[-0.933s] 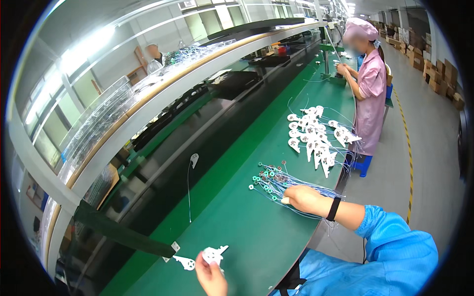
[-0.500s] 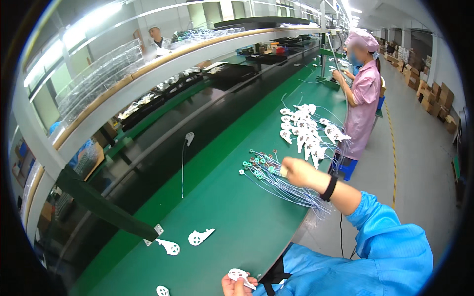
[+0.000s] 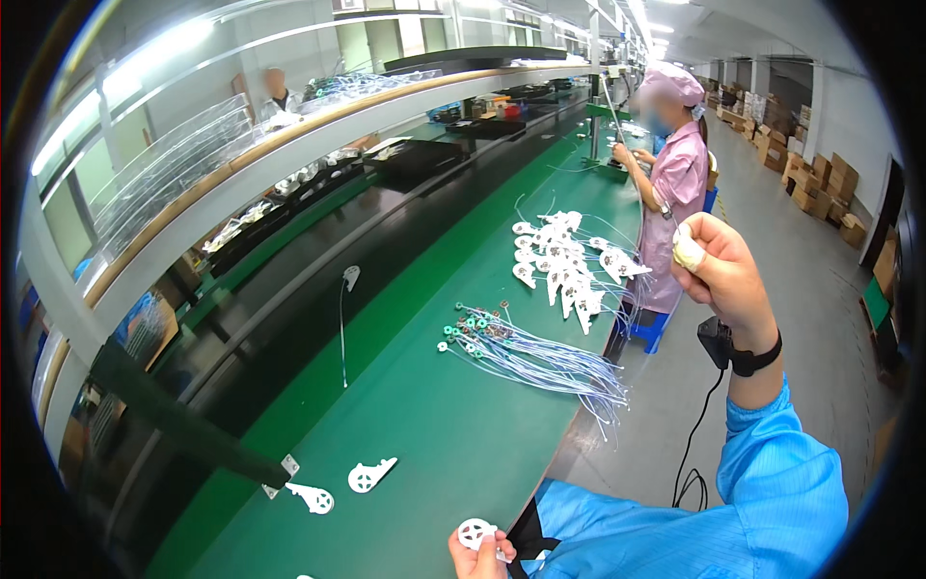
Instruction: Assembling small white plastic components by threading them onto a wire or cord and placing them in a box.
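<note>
At the lower edge, a sliver of something white [image 3: 306, 577] is nearly all cut off by the frame. The person's bare left hand [image 3: 482, 560] is cropped below, and its fingers cover the narrow end of a flat white plastic part with a round, spoked head [image 3: 476, 533]. In the bundle of thin pale-blue and white cords with small green, brown and white ring ends [image 3: 540, 359], the strands overlap too closely to separate. A pale yellow patch [image 3: 688, 252] at the right hand's fingertips is hard to make out; it may be a fingertip cover.

The left hand sits low by the near edge of the green tabletop [image 3: 424, 425], fingers closed around the white part. The bare right hand [image 3: 721, 270] is raised beyond the tabletop's right edge, forearm upright, a black band [image 3: 757, 359] on the wrist. Its fingers curl inward; I cannot tell whether they grip anything.

Two similar white parts [image 3: 316, 499] [image 3: 372, 476] lie left of the left hand, apart from it. The cord bundle lies between the two hands, touching neither, with a heap of corded white parts [image 3: 569, 265] just beyond.
</note>
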A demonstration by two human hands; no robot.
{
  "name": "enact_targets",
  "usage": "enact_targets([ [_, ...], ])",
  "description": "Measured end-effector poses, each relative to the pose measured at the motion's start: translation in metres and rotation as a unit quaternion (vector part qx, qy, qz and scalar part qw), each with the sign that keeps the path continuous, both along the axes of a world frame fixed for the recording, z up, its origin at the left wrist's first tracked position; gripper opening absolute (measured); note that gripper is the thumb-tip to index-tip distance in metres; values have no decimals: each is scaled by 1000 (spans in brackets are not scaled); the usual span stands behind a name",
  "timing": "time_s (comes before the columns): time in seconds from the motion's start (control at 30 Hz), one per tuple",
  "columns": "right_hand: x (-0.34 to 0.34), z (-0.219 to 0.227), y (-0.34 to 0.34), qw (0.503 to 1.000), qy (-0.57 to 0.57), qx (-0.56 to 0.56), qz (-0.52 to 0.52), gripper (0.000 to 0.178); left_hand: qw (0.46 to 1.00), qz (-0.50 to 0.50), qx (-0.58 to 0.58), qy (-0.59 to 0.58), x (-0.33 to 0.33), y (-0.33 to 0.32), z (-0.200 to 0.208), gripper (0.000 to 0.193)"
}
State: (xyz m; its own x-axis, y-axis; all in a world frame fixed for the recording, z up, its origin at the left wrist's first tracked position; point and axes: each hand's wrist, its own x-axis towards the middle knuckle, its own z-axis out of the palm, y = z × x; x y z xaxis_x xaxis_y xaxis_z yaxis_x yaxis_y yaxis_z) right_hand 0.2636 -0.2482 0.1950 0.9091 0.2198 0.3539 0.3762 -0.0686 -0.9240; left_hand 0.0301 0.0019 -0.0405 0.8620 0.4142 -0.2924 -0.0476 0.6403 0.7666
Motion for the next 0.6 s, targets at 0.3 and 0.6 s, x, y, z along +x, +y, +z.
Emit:
enact_targets([
  [0.3, 38, -88, 34, 910, 180, -332, 170, 17, 1000, -11, 15, -18, -3, -5, -2, 26],
  [0.6, 26, -57, 32, 863, 350, 24, 363, 11, 999, -25, -19, -11, -5, -14, 2, 29],
])
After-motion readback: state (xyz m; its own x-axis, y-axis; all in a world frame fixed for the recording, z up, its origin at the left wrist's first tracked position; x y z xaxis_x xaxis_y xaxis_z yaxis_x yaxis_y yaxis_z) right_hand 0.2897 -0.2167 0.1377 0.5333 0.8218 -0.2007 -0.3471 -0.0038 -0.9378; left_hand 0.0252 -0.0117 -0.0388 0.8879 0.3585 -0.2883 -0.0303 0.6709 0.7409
